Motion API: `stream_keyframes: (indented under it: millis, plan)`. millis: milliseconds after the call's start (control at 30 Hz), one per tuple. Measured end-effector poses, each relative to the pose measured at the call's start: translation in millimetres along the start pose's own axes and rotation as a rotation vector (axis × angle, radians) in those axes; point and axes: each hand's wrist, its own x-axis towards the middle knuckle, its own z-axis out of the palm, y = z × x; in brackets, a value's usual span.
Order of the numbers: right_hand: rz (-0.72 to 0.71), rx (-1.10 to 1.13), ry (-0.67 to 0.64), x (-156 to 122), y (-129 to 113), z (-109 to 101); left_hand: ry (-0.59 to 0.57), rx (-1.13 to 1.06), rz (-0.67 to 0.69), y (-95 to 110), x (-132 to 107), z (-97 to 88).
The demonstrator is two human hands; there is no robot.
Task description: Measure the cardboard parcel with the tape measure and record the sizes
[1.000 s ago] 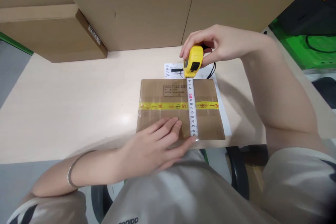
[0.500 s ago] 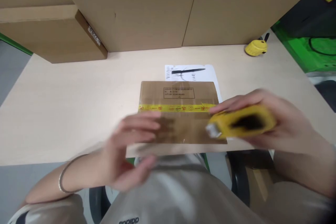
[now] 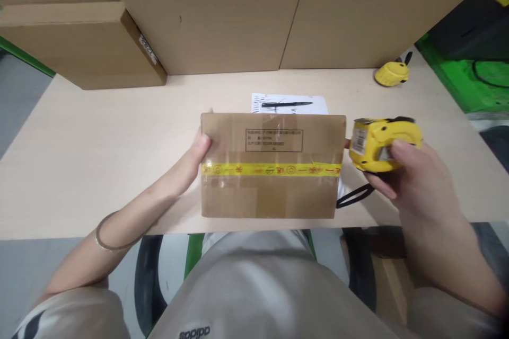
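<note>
Carton [image 3: 238, 190] was at the counter's near edge, in front of the person, printed label box facing up toward the camera, yellow strip [image 3: 256, 169] with red marks running across it. Could not tell if it sat flat or was tipped up.

Left hand [image 3: 193, 159] had its grip on the carton's left side, thumb on the near face, other fingers mostly hidden behind. Bracelet [image 3: 104, 244] on that forearm. Right hand [image 3: 421, 180] had its grip closed around a yellow tape measure [image 3: 371, 143], just beside the carton's right edge, black strap [image 3: 355, 196] hanging below. Could not tell if any right fingertip touched the carton.

Counter [image 3: 99, 169]: pale, light wood look, left part bare. Paper [image 3: 323, 108] partly hidden behind the carton, 1 black pen [image 3: 287, 104] lying across it. 2nd yellow tape measure [image 3: 392, 75] stood at the back right corner.

Room: 2 big brown panels [image 3: 222, 21] walled off the counter's back edge, seam between them. Brown box [image 3: 79, 53] at back left, white label on its end. Right side: green surface [image 3: 453, 82] with a dark cable [image 3: 483, 75], dark object [image 3: 465, 26] above it. Below: grey floor [image 3: 18, 275], 2 black chair arms [image 3: 147, 280] flanking the person.
</note>
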Motion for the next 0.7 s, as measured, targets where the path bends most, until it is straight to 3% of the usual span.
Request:
stream_keyframes:
  millis: [67, 133, 267, 400, 533, 700]
  plan:
    - [-0.029, 0.002, 0.03, -4.3, -12.6, -1.5, -0.001, 0.075, 0.087, 5.7, 2.6, -13.0]
    - [-0.075, 0.023, 0.024, -4.1, -22.9, -5.8, -0.014, 0.114, 0.271, 12.5, 9.4, -20.0]
    - [-0.28, 0.077, 0.087, 8.3, -33.0, -14.3, 0.047, 0.157, 0.654, 14.5, 24.1, -12.3]
    - [-0.398, -0.067, 0.119, 19.2, -42.0, -6.7, 0.079, 0.259, 0.697, -10.0, 25.6, -0.6]
    - [-0.608, -0.439, -0.08, 26.2, -64.0, 28.2, 0.081, 0.294, 0.58, -30.9, 19.3, 3.6]
    - [-0.704, -0.628, -0.592, 42.5, -93.0, 94.9, 0.038, 0.191, 0.575, -35.8, 16.3, 6.0]
